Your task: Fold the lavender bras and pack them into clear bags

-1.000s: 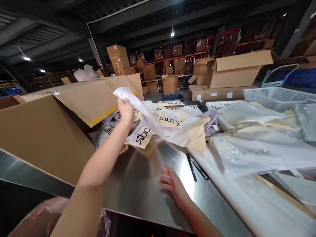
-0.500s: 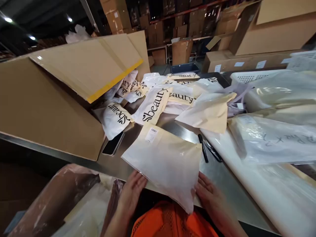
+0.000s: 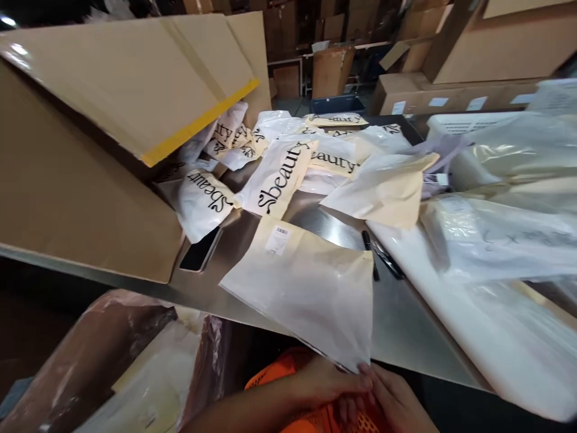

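A frosted white and cream plastic bag [image 3: 306, 294] lies on the metal table, its near corner hanging over the front edge. On its upper left part is a white barcode label [image 3: 278, 240]. My right hand [image 3: 392, 394] pinches the near right corner of this bag. Beside it, touching my right hand, my left hand [image 3: 331, 382] has its fingers closed at the same corner, with the fingertips partly hidden. Behind the bag lie several printed bags, among them a "beauty" bag [image 3: 283, 174]. A black pen [image 3: 370, 255] rests close to the bag's right edge.
A tilted cardboard box [image 3: 76, 198] stands at the left, with a phone [image 3: 201, 249] beside it. To the right are a white roll [image 3: 451, 313] and stacked plastic bags [image 3: 509, 240]. Below the table's left front is a plastic-lined container [image 3: 108, 343] holding more bags.
My left hand has moved right from the bag's left edge to its near right corner. My right hand has closed on that corner. The view has tilted down slightly.
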`<state>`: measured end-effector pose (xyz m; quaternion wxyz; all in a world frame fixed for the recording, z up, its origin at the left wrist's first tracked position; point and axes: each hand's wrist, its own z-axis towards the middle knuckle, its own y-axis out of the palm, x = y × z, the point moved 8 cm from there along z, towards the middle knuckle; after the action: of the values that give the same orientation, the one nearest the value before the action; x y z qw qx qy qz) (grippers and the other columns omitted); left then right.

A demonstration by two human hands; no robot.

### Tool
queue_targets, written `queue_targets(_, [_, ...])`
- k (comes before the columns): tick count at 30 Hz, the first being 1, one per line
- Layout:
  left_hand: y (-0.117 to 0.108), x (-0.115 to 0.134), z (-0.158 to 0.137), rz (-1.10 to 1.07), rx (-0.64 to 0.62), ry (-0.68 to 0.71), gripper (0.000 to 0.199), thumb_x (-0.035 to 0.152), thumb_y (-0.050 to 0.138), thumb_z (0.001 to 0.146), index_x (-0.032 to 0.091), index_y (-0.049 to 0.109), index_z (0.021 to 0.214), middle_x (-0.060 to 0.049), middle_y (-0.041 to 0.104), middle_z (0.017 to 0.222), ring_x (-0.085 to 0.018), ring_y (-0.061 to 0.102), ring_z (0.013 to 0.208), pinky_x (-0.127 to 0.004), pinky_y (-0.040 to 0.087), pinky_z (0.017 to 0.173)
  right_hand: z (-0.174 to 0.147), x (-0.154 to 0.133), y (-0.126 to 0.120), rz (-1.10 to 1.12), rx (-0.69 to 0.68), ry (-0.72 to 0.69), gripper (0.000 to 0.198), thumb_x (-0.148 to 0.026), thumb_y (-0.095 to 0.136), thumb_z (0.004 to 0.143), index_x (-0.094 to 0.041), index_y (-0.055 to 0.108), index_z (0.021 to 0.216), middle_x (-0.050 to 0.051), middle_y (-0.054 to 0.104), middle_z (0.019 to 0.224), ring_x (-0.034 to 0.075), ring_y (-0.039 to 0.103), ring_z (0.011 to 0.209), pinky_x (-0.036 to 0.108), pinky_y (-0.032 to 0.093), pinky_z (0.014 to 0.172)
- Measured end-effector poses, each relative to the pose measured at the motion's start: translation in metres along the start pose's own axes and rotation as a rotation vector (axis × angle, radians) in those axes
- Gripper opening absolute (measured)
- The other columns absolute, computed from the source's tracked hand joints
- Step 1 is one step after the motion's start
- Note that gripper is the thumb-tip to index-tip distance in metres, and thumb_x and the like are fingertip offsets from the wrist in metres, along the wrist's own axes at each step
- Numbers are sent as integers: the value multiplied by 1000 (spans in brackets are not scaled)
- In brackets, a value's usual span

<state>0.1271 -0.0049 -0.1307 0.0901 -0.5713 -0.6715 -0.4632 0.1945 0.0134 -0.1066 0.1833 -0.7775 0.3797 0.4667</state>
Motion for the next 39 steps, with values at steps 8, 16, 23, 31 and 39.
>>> queue_targets(8, [-89, 32, -48, -307, 575, 194, 51, 57, 78, 51, 17, 46, 46, 4, 45, 38, -3, 31, 29, -17, 13, 32, 1, -19, -56, 204, 355, 15, 61, -73, 52, 78, -23, 29, 54, -7, 26, 44, 9, 24, 42, 25, 24, 46])
queue_targets(16, [-190, 47, -177, -602, 1173, 604, 23, 27, 74, 64, 17, 54, 60, 4, 58, 50, -7, 50, 40, -14, 39, 37, 2, -83, -100, -728, 786, -316, 42, -61, 51, 85, -21, 58, 77, 9, 64, 79, 24, 58, 74, 35, 42, 66])
queue_targets(23, [-130, 35, -99, -192, 792, 302, 54, 61, 81, 58, 10, 68, 70, -9, 70, 65, -15, 60, 46, -21, 42, 37, 25, -118, 45, -1414, 310, -993, 22, -7, 61, 80, -19, 64, 97, 6, 69, 93, 22, 60, 84, 34, 40, 74])
queue_targets(31, [-91, -5, -86, -345, 596, 20, 67, 80, 65, 62, 15, 60, 79, 0, 57, 53, -11, 51, 37, -19, 20, 35, 29, -146, 30, -1404, 217, -924, 29, -12, 64, 78, -18, 64, 107, 9, 67, 107, 26, 57, 105, 40, 40, 90])
queue_targets(39, [-27, 102, -102, 1592, 471, 374, 24, 39, 59, 87, 19, 67, 99, -13, 67, 94, -30, 59, 91, -39, 44, 76, -33, -120, -24, -770, 524, -954, 12, -15, 61, 85, -25, 63, 91, 6, 66, 82, 20, 62, 77, 33, 50, 67])
